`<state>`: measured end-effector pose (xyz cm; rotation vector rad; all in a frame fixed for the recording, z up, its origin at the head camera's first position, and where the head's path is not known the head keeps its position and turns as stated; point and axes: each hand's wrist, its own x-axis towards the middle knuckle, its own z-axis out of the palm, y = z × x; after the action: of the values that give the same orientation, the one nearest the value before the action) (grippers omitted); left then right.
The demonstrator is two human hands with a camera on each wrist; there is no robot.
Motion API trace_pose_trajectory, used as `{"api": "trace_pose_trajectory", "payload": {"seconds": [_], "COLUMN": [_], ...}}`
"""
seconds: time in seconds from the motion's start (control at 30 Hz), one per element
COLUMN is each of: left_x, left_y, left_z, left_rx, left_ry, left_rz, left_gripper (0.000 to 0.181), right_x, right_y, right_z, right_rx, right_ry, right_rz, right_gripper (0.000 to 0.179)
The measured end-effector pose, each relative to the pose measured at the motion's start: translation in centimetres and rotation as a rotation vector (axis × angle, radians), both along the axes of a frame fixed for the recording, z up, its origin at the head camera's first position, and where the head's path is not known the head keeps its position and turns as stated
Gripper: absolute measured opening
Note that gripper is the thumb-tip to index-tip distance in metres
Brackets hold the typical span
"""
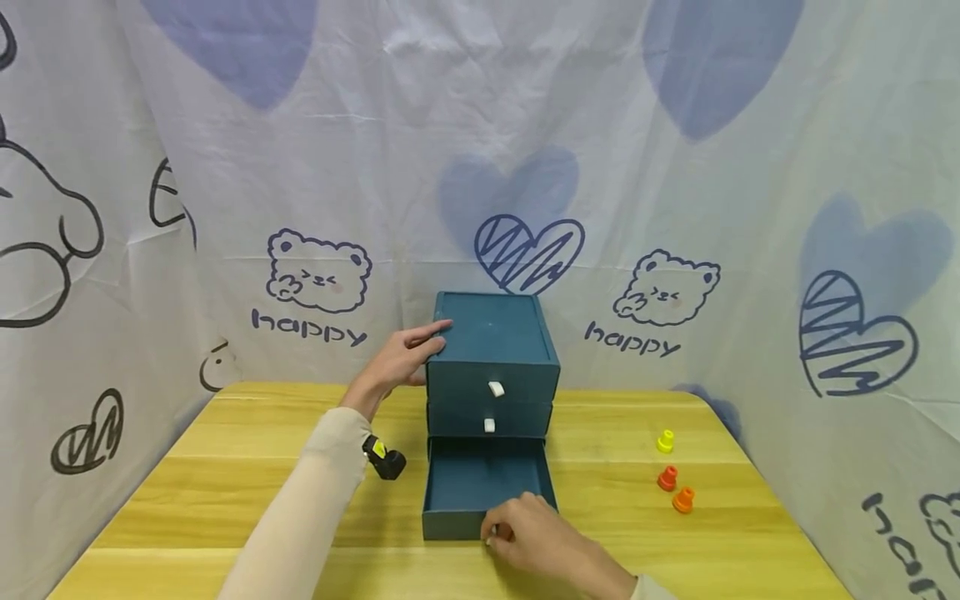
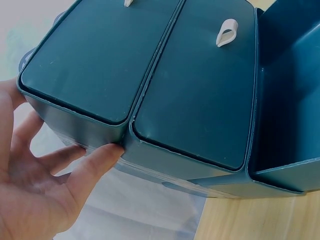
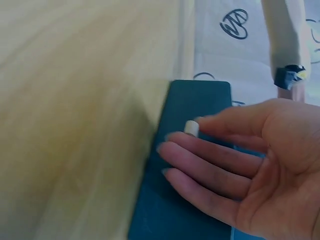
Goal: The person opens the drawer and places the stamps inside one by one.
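A dark teal drawer cabinet (image 1: 492, 329) stands on the table, its bottom drawer (image 1: 450, 523) pulled out and nothing visible inside. My left hand (image 1: 397, 360) rests against the cabinet's left side and top edge with fingers spread; the left wrist view shows fingertips touching the side wall. At the front of the bottom drawer, my right hand (image 1: 536, 537) has its thumb and index finger at the small white pull tab (image 3: 191, 128), pinching it. The upper two drawers are closed, with white pull tabs such as the top one (image 1: 496, 388).
To the right of the cabinet lie a yellow peg-like piece (image 1: 665, 442), a red one (image 1: 667, 477) and an orange one (image 1: 683, 500). The wooden table (image 1: 247, 450) is bordered by a printed cloth (image 1: 405, 208) behind and at both sides.
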<state>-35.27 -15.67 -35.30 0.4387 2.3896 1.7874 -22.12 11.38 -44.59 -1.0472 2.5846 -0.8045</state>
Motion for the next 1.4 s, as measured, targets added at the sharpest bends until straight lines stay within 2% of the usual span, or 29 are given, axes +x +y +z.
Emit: {"api": "trace_pose_trajectory", "payload": {"seconds": [0.17,0.33,0.5,0.67,0.8,0.9,1.13,1.4], "left_x": [0.0,0.0,0.0,-0.2,-0.2,-0.2,0.2,0.1], "left_y": [0.1,0.1,0.1,0.1,0.1,0.1,0.0,0.0], "left_z": [0.0,0.0,-0.1,-0.2,-0.2,-0.2,-0.4,-0.2], "left_rx": [0.007,0.009,0.005,-0.002,0.000,0.002,0.002,0.004], "left_ry": [-0.003,-0.003,0.000,0.000,-0.004,-0.002,-0.013,-0.002], "left_rz": [0.002,0.003,0.003,0.008,0.009,0.010,0.008,0.007], "left_gripper": [0.053,0.053,0.053,0.053,0.053,0.052,0.053,0.053], "right_x": [-0.3,-0.8,-1.6,-2.4,-2.9,-3.4,-4.6,-5.4], "right_y": [0.8,2.4,4.5,6.7,8.4,9.6,11.9,14.4], "right_z": [1.1,3.3,5.4,6.6,6.8,6.5,5.5,5.3], "right_rx": [0.005,0.010,-0.039,-0.079,-0.088,-0.087,-0.067,-0.073], "right_ry": [-0.098,-0.092,-0.073,-0.014,0.048,0.086,0.089,0.106], "right_rz": [0.064,0.107,0.086,0.001,-0.083,-0.116,-0.196,-0.301], "right_gripper": [0.016,0.017,0.017,0.015,0.014,0.013,0.012,0.014]}}
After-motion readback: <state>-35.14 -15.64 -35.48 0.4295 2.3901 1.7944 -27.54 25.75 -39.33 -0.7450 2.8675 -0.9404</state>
